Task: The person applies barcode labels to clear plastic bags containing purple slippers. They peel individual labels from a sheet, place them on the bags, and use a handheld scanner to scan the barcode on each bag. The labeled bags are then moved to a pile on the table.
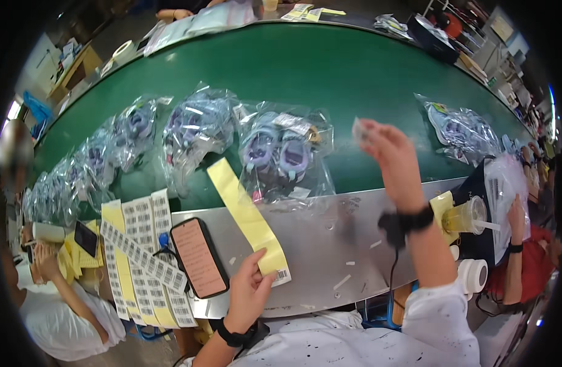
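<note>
My left hand (250,290) is closed on the lower end of a long yellow label strip (241,205); a few barcode stickers remain at that end, beside my fingers. The strip's far end reaches up to the conveyor's edge. My right hand (388,150) is raised over the green belt, thumb and fingers pinched on a small pale sticker (358,131). Between the hands lies a clear bag with a pair of blue-purple children's shoes (276,153), a white label on top. Left of it is another bagged pair (198,119).
A green conveyor belt (330,67) runs behind a metal ledge (321,251). Bagged shoes (94,153) line the left, more (461,128) the right. On the ledge are a phone (199,257), barcode sheets (147,244) and a drink cup (461,218). Co-workers sit at both sides.
</note>
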Available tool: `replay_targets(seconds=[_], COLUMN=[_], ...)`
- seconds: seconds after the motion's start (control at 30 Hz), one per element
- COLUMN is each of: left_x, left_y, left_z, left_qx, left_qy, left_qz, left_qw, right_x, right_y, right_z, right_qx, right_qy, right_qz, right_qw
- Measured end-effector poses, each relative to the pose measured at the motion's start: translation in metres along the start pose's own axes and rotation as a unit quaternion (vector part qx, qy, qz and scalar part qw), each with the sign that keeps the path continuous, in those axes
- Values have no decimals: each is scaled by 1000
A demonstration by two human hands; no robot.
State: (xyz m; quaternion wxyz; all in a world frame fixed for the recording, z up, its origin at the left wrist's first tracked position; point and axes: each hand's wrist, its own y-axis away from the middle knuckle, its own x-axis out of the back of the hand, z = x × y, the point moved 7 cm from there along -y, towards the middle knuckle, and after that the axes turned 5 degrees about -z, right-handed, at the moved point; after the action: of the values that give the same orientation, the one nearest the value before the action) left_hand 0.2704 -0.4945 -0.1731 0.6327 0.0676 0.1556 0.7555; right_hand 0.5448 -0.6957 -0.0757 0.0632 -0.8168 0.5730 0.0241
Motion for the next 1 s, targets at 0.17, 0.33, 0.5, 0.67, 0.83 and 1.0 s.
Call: replay_targets(seconds=[0.17, 0.33, 0.5, 0.67, 0.83, 1.0], left_x=[-3, 1, 2, 2, 0, -4], left_y=[-1, 4, 2, 4, 3, 0], left_z=[-2, -9, -1, -6, -1, -6], left_qx=[-47, -47, -50, -35, -41, -36], left_qy=[-34, -97, -125, -107, -82, -63], left_qz=[33, 65, 69, 58, 55, 14], left_qw=[998, 992, 989, 992, 994, 997], right_x=[25, -33, -80, -39, 28, 74], right_y=[-94, -134, -193, -202, -163, -189], right_z=[58, 122, 112, 90, 124, 111], right_qx=[-173, -206, -21, 44, -155, -110], right_qy=[123, 204, 24, 130, 117, 12], right_qz=[-1, -26, 49, 53, 62, 107], right_qw=[977, 957, 998, 989, 979, 988])
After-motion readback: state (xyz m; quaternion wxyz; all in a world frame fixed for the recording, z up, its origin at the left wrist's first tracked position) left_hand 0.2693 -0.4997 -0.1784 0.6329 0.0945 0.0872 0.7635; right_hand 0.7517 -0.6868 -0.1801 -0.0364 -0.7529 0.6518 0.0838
